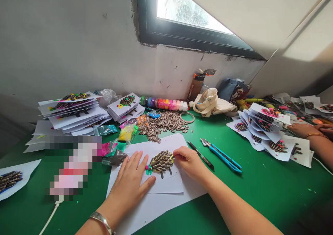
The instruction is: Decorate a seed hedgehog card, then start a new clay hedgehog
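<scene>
A small white card [166,187] lies on a larger white sheet [145,212]. On the card is an animal figure [161,161] covered in sunflower seeds, with dark legs, green and pink clay at its left end and yellow clay at its right edge. My left hand [132,179] rests flat with fingers spread on the papers, left of the figure. The thumb and forefinger of my right hand [187,161] are pinched together at the figure's right edge, by the yellow clay; whatever is between the fingertips is too small to make out.
Loose seeds [169,122] lie beyond the papers, beside bagged clay [127,133]. A pen [200,154] and a blue cutter [223,158] lie right. Card stacks [75,118] stand left, more cards [262,127] right, near another person's hand [304,130]. A bottle [195,86] stands behind.
</scene>
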The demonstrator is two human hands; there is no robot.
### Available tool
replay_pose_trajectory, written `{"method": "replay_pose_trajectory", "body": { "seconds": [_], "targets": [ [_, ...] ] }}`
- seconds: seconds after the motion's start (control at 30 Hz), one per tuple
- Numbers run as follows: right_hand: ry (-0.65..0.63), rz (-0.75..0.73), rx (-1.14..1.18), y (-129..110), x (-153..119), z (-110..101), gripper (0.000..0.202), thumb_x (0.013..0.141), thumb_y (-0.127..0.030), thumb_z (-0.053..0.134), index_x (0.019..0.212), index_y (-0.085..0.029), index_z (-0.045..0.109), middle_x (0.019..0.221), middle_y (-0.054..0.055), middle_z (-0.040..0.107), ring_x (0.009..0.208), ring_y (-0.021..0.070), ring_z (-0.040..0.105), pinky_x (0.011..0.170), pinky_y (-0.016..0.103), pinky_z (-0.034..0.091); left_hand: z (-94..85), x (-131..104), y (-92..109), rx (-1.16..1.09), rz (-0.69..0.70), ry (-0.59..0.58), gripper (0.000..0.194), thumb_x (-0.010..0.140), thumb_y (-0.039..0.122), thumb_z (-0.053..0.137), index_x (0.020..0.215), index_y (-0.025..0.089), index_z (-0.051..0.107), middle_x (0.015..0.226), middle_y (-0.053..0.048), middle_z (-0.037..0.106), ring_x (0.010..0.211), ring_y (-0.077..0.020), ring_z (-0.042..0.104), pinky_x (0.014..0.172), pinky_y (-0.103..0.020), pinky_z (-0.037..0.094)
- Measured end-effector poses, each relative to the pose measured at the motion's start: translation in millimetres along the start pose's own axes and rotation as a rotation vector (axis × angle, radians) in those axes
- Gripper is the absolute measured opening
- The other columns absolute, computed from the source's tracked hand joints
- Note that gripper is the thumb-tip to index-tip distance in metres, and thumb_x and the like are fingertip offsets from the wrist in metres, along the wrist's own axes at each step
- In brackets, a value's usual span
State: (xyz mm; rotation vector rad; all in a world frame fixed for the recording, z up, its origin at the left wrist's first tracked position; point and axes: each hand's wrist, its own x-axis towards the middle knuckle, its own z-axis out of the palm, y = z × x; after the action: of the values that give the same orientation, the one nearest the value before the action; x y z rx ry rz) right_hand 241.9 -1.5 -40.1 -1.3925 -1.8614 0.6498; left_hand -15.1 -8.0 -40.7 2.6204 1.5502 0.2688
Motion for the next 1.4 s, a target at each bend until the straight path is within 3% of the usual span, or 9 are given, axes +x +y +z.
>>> {"method": "replay_pose_trajectory", "body": {
  "seconds": [0.4, 0.7, 0.87, 1.1, 1.4],
  "targets": [
    [-0.013, -0.055, -0.127, -8.4, 4.0, 7.3, 0.023, 0.081, -0.003, 0.053, 0.081, -0.021, 0.067, 0.078, 0.002, 0.061, 0.078, 0.0159, 0.055, 0.069, 0.026, 0.044, -0.2, 0.6, 1.5, -0.017, -0.007, 0.001, 0.063, 0.088, 0.057, 0.042, 0.137, 0.018, 0.048, 0.146, -0.013, 0.041, 0.136, -0.033, 0.033, 0.111, -0.052, 0.026],
    [0.045, -0.033, -0.181, -5.9, -2.5, 5.0, 0.019, 0.083, -0.009, 0.055, 0.092, -0.021, 0.066, 0.079, 0.003, 0.062, 0.077, 0.0171, 0.055, 0.071, 0.028, 0.044, -1.9, -0.1, 1.5, 0.004, -0.007, -0.019, 0.064, 0.089, 0.057, 0.041, 0.138, 0.018, 0.046, 0.147, -0.013, 0.039, 0.137, -0.0321, 0.032, 0.111, -0.053, 0.026],
    [0.03, -0.031, -0.24, -5.5, -5.9, 0.8, 0.017, 0.086, -0.012, 0.052, 0.079, -0.021, 0.065, 0.075, 0.003, 0.059, 0.075, 0.0164, 0.053, 0.069, 0.027, 0.043, -2.4, 1.0, 1.6, 0.023, -0.013, -0.056, 0.065, 0.089, 0.058, 0.039, 0.14, 0.018, 0.044, 0.149, -0.013, 0.036, 0.138, -0.0315, 0.03, 0.111, -0.053, 0.025],
    [0.007, -0.087, -0.318, -6.3, -7.6, 9.2, 0.019, 0.086, -0.01, 0.05, 0.076, -0.019, 0.063, 0.077, 0.004, 0.057, 0.076, 0.0164, 0.051, 0.069, 0.026, 0.039, -0.4, -0.4, 0.7, 0.015, 0.0, -0.031, 0.065, 0.089, 0.058, 0.039, 0.14, 0.018, 0.044, 0.148, -0.014, 0.038, 0.137, -0.0321, 0.031, 0.111, -0.053, 0.026],
    [0.006, -0.057, -0.326, -7.7, -4.7, 11.0, 0.022, 0.086, -0.01, 0.051, 0.068, -0.018, 0.061, 0.072, 0.003, 0.055, 0.073, 0.0153, 0.051, 0.066, 0.024, 0.038, 2.8, 0.0, -0.7, 0.014, -0.002, -0.017, 0.064, 0.089, 0.057, 0.041, 0.139, 0.019, 0.045, 0.148, -0.012, 0.038, 0.137, -0.0321, 0.032, 0.111, -0.052, 0.025]
  ]
}}
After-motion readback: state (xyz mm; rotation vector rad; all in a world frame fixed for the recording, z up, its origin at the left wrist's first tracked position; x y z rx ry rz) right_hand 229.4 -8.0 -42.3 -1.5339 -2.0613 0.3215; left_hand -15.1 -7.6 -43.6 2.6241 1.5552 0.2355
